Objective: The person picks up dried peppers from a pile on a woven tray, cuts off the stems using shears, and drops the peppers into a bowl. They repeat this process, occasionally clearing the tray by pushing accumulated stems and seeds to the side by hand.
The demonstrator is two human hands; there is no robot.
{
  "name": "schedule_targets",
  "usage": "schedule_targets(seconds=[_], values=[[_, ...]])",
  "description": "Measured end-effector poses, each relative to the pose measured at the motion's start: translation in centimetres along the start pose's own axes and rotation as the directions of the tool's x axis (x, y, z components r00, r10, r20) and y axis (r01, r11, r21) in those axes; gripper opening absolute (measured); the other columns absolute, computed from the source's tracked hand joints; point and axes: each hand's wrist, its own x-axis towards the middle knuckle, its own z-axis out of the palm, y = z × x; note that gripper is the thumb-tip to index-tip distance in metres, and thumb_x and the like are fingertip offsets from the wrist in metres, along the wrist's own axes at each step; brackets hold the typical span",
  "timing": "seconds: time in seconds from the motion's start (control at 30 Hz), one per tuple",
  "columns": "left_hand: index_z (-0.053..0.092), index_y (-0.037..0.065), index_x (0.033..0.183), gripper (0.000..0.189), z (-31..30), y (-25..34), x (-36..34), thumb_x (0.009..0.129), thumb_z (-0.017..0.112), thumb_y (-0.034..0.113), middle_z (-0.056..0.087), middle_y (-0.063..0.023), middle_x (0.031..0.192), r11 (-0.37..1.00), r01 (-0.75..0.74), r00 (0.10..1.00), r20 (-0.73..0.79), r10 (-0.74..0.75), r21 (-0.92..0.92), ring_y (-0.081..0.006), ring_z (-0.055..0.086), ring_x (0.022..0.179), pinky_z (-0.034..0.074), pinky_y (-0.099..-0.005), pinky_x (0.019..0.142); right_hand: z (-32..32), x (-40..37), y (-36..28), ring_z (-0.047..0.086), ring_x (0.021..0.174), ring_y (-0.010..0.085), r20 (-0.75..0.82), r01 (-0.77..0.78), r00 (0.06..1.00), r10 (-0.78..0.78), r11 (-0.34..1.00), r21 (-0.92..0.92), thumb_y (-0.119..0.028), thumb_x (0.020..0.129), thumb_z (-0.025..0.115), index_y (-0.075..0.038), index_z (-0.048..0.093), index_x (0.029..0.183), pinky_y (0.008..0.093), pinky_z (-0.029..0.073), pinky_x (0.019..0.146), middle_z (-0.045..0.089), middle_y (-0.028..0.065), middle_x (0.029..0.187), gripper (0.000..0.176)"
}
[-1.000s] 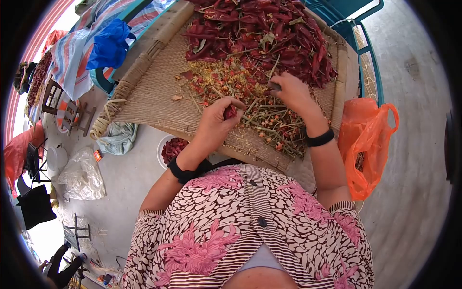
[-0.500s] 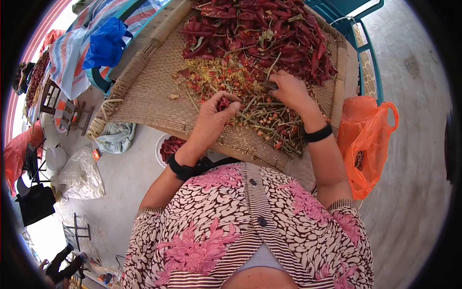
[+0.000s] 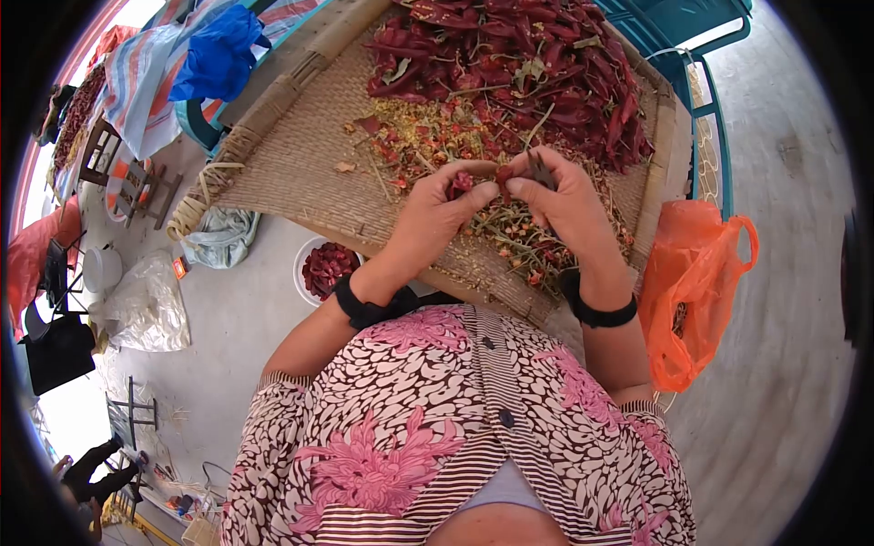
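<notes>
My left hand [image 3: 433, 220] is closed around dark red dried chili pieces [image 3: 460, 186] above the woven tray [image 3: 300, 164]. My right hand [image 3: 575, 202] holds a dark metal tool that looks like scissors [image 3: 541, 169], its two tips poking up past the fingers. Between both hands' fingertips is another bit of dried chili [image 3: 503, 178]. Beyond them lies a big heap of whole dried red chilies [image 3: 510, 55]. Yellow seeds [image 3: 414, 127] are spread in front of that heap, and stems with small scraps [image 3: 519, 238] lie below my hands.
Under the tray's near edge stands a white bowl of red chili pieces [image 3: 330, 271]. An orange plastic bag [image 3: 696, 291] hangs at the right beside a teal metal frame [image 3: 715, 136]. On the left are a blue bag [image 3: 217, 55], a clear plastic bag [image 3: 150, 305] and a wooden chair [image 3: 98, 153].
My right hand has come up from the stem pile toward my left, bringing the tool with it. Both hands' fingertips now meet at a chili piece. The view has shifted slightly.
</notes>
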Motion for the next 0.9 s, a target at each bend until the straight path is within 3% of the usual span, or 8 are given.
schedule_targets(seconds=[0.2,0.3,0.4,0.53,0.6,0.73,0.77,0.9], values=[[0.062,0.007,0.110,0.022,-0.1,-0.4,-0.3,0.091,0.066,0.017,0.059,0.0049,0.079,0.985,-0.166,0.986,-0.024,0.165,-0.046,-0.0019,0.044,0.063,0.035,-0.0192,0.055,2.2,-0.6,0.0,0.042,0.053,0.0005,-0.065,0.060,0.996,-0.054,0.994,0.096,-0.009,0.088,0.066,-0.004,0.057,0.099,0.0166,0.035,0.045,0.053,-0.0041,0.072,0.016],[0.061,0.007,0.107,0.016,-0.5,-0.8,-0.2,0.092,0.064,0.012,0.060,0.0033,0.083,0.957,-0.276,0.961,0.003,0.277,0.090,-0.0020,0.045,0.065,0.037,-0.0193,0.055,2.0,-0.9,-0.3,0.045,0.058,0.0004,-0.023,0.031,0.999,-0.029,0.997,0.072,-0.010,0.087,0.067,-0.005,0.058,0.097,0.0169,0.038,0.049,0.054,-0.0043,0.075,0.014],[0.059,0.007,0.102,0.010,-0.6,-1.0,-0.2,0.094,0.060,0.012,0.061,-0.0001,0.089,0.956,-0.293,0.954,-0.055,0.293,0.020,-0.0028,0.047,0.066,0.038,-0.0190,0.056,0.7,-0.6,-0.8,0.056,0.066,0.0091,-0.034,-0.024,0.999,0.018,0.978,-0.207,-0.012,0.085,0.066,-0.005,0.060,0.096,0.0243,0.045,0.058,0.061,0.0009,0.079,0.014],[0.055,0.007,0.098,0.009,-1.7,0.2,-0.2,0.096,0.057,0.015,0.060,-0.0021,0.088,0.937,-0.237,0.965,-0.177,0.195,-0.257,-0.0048,0.048,0.065,0.039,-0.0205,0.056,-3.0,2.0,1.1,0.064,0.084,0.0268,-0.181,-0.038,0.969,-0.171,0.615,-0.787,-0.019,0.085,0.064,-0.005,0.062,0.099,0.0382,0.049,0.073,0.065,0.0101,0.086,0.020],[0.054,0.007,0.097,0.010,-2.4,0.0,0.0,0.097,0.056,0.017,0.060,-0.0021,0.086,0.942,-0.177,0.972,-0.203,0.121,-0.285,-0.0058,0.048,0.063,0.038,-0.0215,0.056,-3.6,3.4,1.3,0.063,0.090,0.0330,-0.192,-0.064,0.956,-0.221,0.482,-0.874,-0.022,0.086,0.062,-0.005,0.062,0.101,0.0434,0.048,0.077,0.065,0.0134,0.088,0.023],[0.055,0.008,0.097,0.011,-3.3,-0.8,0.5,0.096,0.057,0.019,0.058,-0.0001,0.082,0.938,-0.077,0.991,-0.130,0.035,-0.339,-0.0064,0.046,0.062,0.036,-0.0224,0.053,-2.4,6.4,1.5,0.062,0.092,0.0329,-0.083,-0.083,0.996,0.023,0.539,-0.839,-0.023,0.087,0.061,-0.007,0.063,0.103,0.0459,0.048,0.079,0.065,0.0127,0.096,0.023],[0.056,0.008,0.096,0.012,-3.4,-1.0,0.5,0.096,0.058,0.019,0.057,0.0003,0.081,0.928,-0.070,0.992,-0.125,0.025,-0.366,-0.0065,0.046,0.061,0.035,-0.0224,0.053,-1.9,6.6,1.3,0.062,0.094,0.0334,-0.103,-0.131,0.991,0.086,0.463,-0.877,-0.023,0.086,0.062,-0.007,0.062,0.105,0.0460,0.048,0.079,0.065,0.0128,0.098,0.025],[0.056,0.009,0.097,0.016,-4.2,-1.8,0.6,0.093,0.062,0.024,0.057,0.0017,0.077,0.879,-0.027,0.995,-0.099,-0.024,-0.476,-0.0060,0.046,0.059,0.035,-0.0218,0.052,-1.7,7.9,2.7,0.062,0.097,0.0342,-0.204,-0.181,0.979,-0.021,0.376,-0.909,-0.023,0.085,0.064,-0.008,0.062,0.110,0.0467,0.048,0.080,0.064,0.0134,0.102,0.029]])
